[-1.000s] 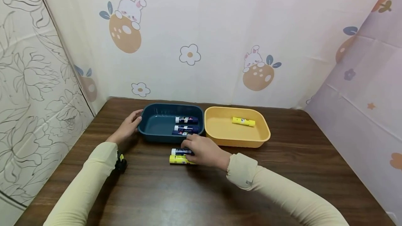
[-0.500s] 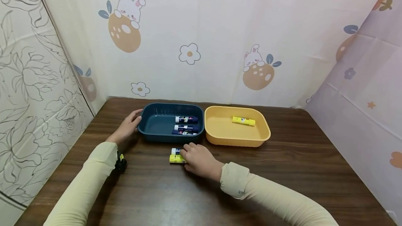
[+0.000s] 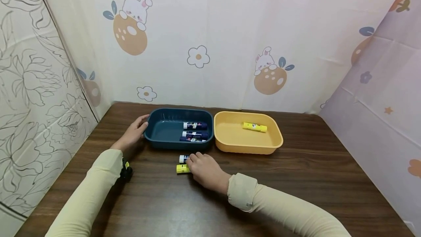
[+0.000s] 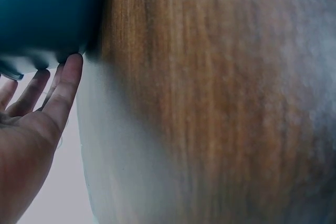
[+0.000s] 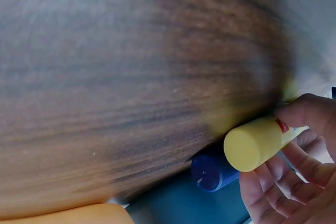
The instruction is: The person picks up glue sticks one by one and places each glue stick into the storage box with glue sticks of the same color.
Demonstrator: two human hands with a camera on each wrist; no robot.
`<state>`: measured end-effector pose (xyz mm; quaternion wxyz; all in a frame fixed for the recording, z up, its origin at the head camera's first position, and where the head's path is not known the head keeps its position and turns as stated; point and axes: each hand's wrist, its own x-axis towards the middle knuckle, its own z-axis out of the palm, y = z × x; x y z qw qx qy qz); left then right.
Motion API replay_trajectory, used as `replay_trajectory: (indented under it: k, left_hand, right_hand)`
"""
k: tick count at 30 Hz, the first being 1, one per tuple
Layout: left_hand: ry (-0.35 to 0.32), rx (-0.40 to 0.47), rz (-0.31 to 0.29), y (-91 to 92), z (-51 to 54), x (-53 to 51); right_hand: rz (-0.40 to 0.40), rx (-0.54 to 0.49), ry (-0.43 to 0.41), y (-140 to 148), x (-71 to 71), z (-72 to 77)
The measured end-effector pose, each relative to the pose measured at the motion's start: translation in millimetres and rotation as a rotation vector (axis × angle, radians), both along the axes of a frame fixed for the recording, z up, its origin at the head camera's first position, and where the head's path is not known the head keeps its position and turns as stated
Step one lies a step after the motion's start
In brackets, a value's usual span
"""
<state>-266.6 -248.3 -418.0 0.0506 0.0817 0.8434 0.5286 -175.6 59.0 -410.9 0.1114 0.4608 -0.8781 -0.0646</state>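
Note:
In the head view, my right hand [image 3: 207,171] pinches a yellow glue stick [image 3: 182,169] lying on the table. The right wrist view shows the thumb on one side of the yellow stick and fingers on the other. A navy glue stick with a white end [image 3: 184,159] lies just beyond it, partly hidden by the hand. My left hand [image 3: 133,132] touches the left end of the dark blue tray [image 3: 179,144] with extended fingertips, also seen in the left wrist view. Several navy glue sticks [image 3: 195,134] lie inside that tray, at its right side.
A yellow tray [image 3: 248,150] stands right beside the blue one, with one yellow glue stick [image 3: 254,127] in it. Both trays sit toward the back of the brown wooden table [image 3: 158,200], before a printed curtain [image 3: 223,83].
My right hand has moved a little left and toward me, onto the yellow glue stick. That stick has shifted slightly toward me, away from the navy one. The left hand stays put.

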Motion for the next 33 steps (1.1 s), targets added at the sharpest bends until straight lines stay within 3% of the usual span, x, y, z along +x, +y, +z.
replay_trajectory:
  k: [15, 33]
  left_hand:
    - [-0.017, 0.003, -0.002, -0.6, 2.3, -2.0]
    - [-0.016, 0.007, 0.0, 0.0, -0.4, -1.9]
  right_hand:
    - [0.046, -0.045, 0.025, 7.4, 4.8, 4.1]
    - [0.035, -0.167, -0.003, 38.4, -3.4, 26.3]
